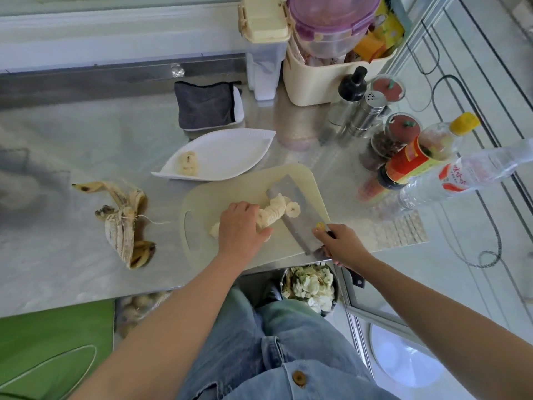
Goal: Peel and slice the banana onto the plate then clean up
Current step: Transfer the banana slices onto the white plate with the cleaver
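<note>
A pale cutting board [302, 180] lies at the counter's front edge. On it my left hand [240, 226] presses down on the peeled banana [269, 215], whose right part is cut into several slices [292, 209] leaning on the blade. My right hand [341, 245] grips the handle of a cleaver [291, 197], its flat blade resting on the board beside the slices. A white leaf-shaped plate [230, 153] behind the board holds a small pile of banana slices [188, 163] at its left end. The empty banana peel [124, 220] lies on the counter to the left.
A grey cloth [204, 105] sits behind the plate. Jars, shakers and bottles [403, 157] crowd the right side, with storage containers [323, 53] at the back. A bin with scraps [310, 287] stands below the counter edge.
</note>
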